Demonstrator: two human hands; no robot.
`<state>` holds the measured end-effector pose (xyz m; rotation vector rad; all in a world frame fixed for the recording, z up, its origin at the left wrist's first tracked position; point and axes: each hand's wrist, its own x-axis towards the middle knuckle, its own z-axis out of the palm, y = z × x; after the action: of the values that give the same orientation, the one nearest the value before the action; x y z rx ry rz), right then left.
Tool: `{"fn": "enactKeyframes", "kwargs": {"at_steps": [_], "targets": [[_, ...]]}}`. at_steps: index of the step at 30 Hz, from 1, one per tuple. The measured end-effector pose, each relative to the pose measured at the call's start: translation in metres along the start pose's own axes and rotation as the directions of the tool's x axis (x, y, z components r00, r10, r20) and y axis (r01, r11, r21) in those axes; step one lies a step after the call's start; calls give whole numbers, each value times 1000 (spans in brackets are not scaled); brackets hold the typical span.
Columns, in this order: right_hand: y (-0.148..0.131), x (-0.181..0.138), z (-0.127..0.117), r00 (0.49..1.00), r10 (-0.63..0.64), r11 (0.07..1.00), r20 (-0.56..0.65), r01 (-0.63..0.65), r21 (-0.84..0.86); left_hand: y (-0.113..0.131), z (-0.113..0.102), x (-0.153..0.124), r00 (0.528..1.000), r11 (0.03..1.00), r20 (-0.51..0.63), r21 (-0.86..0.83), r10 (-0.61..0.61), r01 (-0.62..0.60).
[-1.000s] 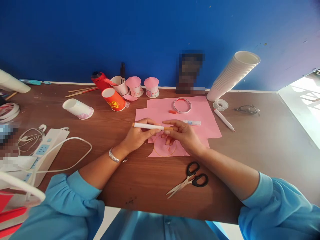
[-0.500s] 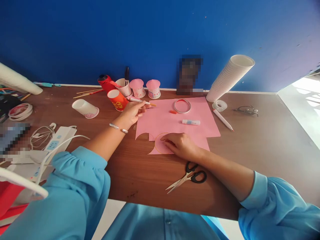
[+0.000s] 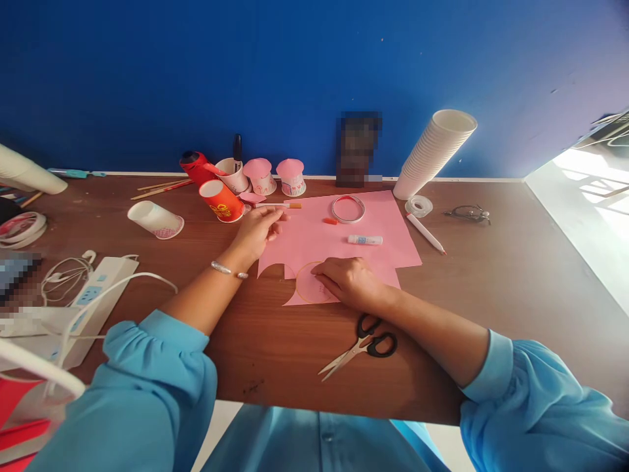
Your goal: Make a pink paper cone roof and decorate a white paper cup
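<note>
A pink paper sheet lies on the brown desk, with a circle drawn near its front edge. My right hand rests flat on the sheet, fingers on the circle. My left hand hovers at the sheet's left edge, fingers loosely spread and holding nothing. A white marker with an orange tip lies just beyond its fingertips. Black-handled scissors lie part open in front of my right wrist.
On the pink sheet are a glue stick, a tape ring and a small orange cap. Behind stand a red cup, two pink-topped cups and a leaning stack of white cups. A power strip lies left.
My left hand carried the marker away from the circle to the upper left and let it go on the desk. My right hand settled flat on the drawn circle.
</note>
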<state>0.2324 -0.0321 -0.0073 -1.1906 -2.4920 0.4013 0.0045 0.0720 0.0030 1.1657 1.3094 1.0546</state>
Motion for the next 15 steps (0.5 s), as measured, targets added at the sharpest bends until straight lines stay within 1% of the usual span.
{"fn": "enactKeyframes", "kwargs": {"at_steps": [2, 4, 6, 7, 8, 10, 11, 12, 13, 15], "targets": [[5, 2, -8, 998, 49, 996, -30, -51, -69, -1, 6, -7, 997, 991, 22, 104, 78, -80], [12, 4, -18, 990, 121, 981, -74, -131, -145, -2, 12, -14, 987, 968, 53, 197, 150, -157], [21, 6, -29, 974, 194, 952, -118, -216, -216, -3, 15, -19, 968, 918, 106, 309, 227, -249], [27, 6, -34, 965, 224, 936, -135, -251, -245, -4, 15, -21, 949, 863, 147, 396, 279, -315], [33, 6, -38, 959, 245, 922, -146, -277, -270, -4, 14, -23, 922, 781, 199, 491, 332, -387], [46, 4, -44, 951, 271, 903, -146, -304, -305, -5, 12, -23, 858, 569, 312, 648, 408, -506], [52, 2, -46, 952, 277, 898, -134, -306, -316, -5, 11, -22, 834, 483, 354, 690, 424, -539], [58, 1, -48, 953, 280, 897, -118, -303, -323, -5, 12, -20, 821, 439, 378, 707, 428, -554], [63, -1, -48, 955, 280, 897, -103, -298, -327, -5, 14, -18, 814, 416, 395, 713, 427, -564], [70, -3, -47, 958, 276, 899, -83, -288, -331, -2, 23, -11, 801, 399, 425, 706, 422, -585]]}}
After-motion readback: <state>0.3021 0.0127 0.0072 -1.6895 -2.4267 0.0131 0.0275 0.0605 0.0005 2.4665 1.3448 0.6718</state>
